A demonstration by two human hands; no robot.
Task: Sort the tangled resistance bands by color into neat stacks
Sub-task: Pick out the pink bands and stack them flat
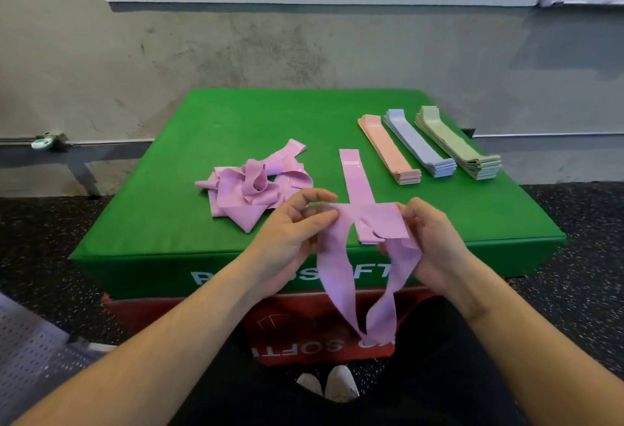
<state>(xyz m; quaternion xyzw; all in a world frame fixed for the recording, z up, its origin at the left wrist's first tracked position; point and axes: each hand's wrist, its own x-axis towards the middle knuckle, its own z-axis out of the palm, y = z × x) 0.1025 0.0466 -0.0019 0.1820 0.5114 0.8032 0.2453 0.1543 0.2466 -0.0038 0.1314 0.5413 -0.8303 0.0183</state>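
Green padded vinyl box point(236, 121) carries everything. My left hand point(290, 233) and right hand point(435, 243) both pinch a twisted pink rubber band point(341, 266) at its near edge; I'd untwist, flatten, then lay it on the flat pink strip point(354, 175) there.

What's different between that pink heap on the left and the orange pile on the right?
The pink heap is loose, twisted and tangled; the orange stack lies flat, straight and squared up. The pink heap sprawls wide with loops sticking up; the orange stack is a narrow, even strip. The colours differ: pink against pale orange. Both lie on the green pad, untouched by either hand.
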